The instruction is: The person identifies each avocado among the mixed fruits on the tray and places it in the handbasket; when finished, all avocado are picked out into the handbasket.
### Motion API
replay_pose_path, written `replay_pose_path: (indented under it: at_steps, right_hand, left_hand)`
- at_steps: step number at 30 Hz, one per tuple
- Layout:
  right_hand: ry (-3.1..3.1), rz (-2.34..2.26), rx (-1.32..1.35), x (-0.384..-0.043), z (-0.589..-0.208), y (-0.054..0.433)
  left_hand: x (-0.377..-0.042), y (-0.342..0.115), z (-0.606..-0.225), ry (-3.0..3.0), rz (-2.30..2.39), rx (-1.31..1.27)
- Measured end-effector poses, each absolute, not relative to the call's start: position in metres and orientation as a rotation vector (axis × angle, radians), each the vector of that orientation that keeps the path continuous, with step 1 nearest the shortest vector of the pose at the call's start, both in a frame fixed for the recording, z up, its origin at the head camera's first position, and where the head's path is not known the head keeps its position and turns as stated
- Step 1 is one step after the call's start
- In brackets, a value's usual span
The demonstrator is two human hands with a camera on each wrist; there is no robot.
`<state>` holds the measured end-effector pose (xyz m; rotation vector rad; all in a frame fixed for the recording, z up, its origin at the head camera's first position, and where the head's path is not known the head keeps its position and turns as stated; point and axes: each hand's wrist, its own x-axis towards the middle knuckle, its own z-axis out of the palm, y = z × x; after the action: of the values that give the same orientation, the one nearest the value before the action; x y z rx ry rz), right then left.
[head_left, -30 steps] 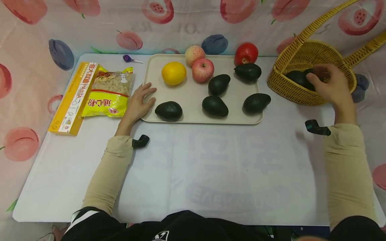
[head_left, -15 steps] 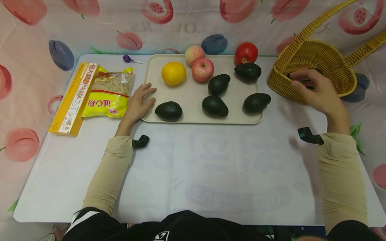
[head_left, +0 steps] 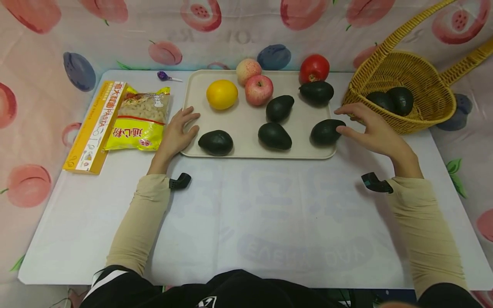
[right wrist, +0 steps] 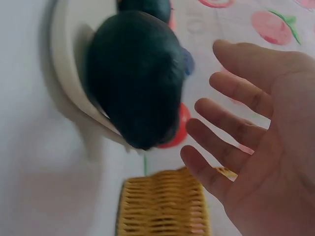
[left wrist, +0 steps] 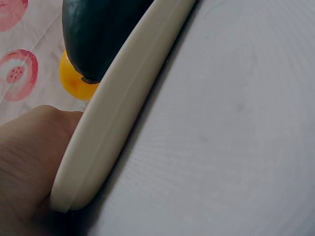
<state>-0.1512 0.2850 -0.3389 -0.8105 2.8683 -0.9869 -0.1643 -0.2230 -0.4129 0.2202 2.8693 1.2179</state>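
My left hand [head_left: 172, 136] rests against the left edge of a cream tray [head_left: 240, 137], its fingers reaching over the rim; the left wrist view shows the tray's side wall [left wrist: 120, 103] beside the thumb. On the tray's front right corner lies a dark green avocado [head_left: 325, 132], its narrow end overhanging the rim. My right hand [head_left: 379, 130] hovers just right of it with fingers spread and nothing held, thumb close to that narrow end. The right wrist view has the open palm [right wrist: 275, 128] facing the avocado [right wrist: 135, 73]. Two avocados [head_left: 400, 101] sit in a wicker basket [head_left: 433, 70].
More avocados [head_left: 274, 136], a lemon [head_left: 222, 94], an apple [head_left: 259, 90] and a peach [head_left: 248, 70] share the tray, with a tomato [head_left: 314, 68] at its back right. Left of it lie a pasta bag [head_left: 138, 119], a yellow pasta box [head_left: 94, 128] and a purple lollipop [head_left: 163, 76].
My right hand has left the basket, letting go of an avocado inside, and moved left and nearer to the tray's right corner avocado. The left hand has stayed put.
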Motion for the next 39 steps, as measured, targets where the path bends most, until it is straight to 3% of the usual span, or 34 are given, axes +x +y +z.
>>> replay_pose_path:
  at_steps: [7, 14, 39]
  right_hand:
    - [2.720, -0.940, -0.701, -0.152, -0.353, 0.274]
    - [2.755, -0.787, -0.786, -0.154, -0.363, 0.266]
    - [2.908, -0.705, -0.767, -0.151, -0.344, 0.267]
  left_hand:
    - [-0.165, -0.223, -0.415, 2.876, 1.214, 0.233]
    - [-0.165, -0.223, -0.415, 2.863, 1.224, 0.223]
    - [-0.165, -0.223, -0.413, 2.871, 1.207, 0.217]
